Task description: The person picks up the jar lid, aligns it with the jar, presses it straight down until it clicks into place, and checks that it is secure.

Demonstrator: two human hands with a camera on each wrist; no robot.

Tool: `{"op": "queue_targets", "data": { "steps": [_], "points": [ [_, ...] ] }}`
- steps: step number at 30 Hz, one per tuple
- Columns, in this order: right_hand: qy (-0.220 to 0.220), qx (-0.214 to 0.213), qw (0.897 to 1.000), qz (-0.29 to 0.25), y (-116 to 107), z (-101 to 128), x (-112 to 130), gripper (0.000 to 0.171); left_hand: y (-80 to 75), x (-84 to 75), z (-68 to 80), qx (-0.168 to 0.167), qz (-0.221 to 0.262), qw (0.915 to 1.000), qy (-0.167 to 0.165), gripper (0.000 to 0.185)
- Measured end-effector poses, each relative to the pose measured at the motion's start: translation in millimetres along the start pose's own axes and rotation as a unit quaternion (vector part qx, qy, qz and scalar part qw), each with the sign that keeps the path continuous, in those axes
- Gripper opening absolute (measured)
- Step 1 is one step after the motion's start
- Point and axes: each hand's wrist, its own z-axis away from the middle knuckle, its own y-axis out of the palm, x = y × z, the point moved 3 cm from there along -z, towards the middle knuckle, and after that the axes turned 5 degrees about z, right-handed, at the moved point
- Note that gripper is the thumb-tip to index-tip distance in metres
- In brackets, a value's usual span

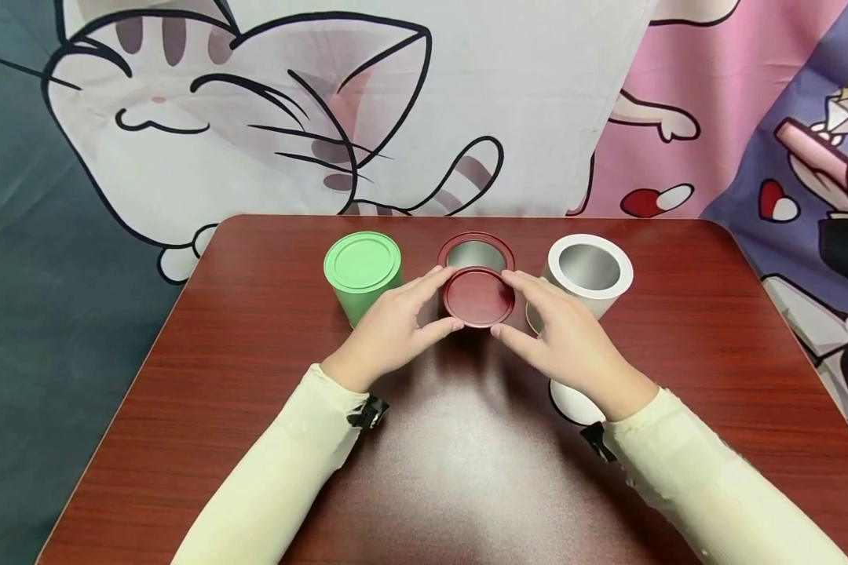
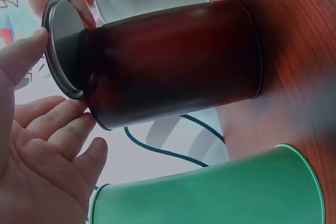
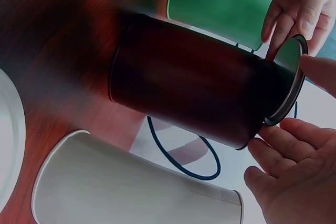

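While I hold the round dark-red metal lid (image 1: 478, 297) pinched between both hands, left hand (image 1: 393, 326) and right hand (image 1: 564, 336), it sits tilted just ahead, on the upright dark-red tin can (image 1: 476, 255) mid-desk (image 1: 254, 377)

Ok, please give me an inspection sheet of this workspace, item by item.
Surface: brown wooden table, glossy.
Job's things: dark red lid held at the near rim of the open dark red can.
Clutter: green can closed; white can open; white lid lying under the right wrist.
Fingers: left hand and right hand both pinch the lid's edge.
Cables: nothing seen.
Surroundings: cartoon cat cloth behind.
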Motion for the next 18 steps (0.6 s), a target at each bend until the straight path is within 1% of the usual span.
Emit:
{"op": "queue_targets", "data": {
  "steps": [8, 18],
  "points": [
    [0.006, 0.0, 1.0, 0.002, 1, -5, -3, 0.06, 0.2, 3.2, -5.1, -0.001, 0.01, 0.9999, -0.002, 0.068],
    [0.004, -0.01, 1.0, -0.01, 4, -12, -6, 0.06, -0.9, 6.0, -13.0, 0.005, 0.018, 0.9996, -0.019, 0.068]
  ]
}}
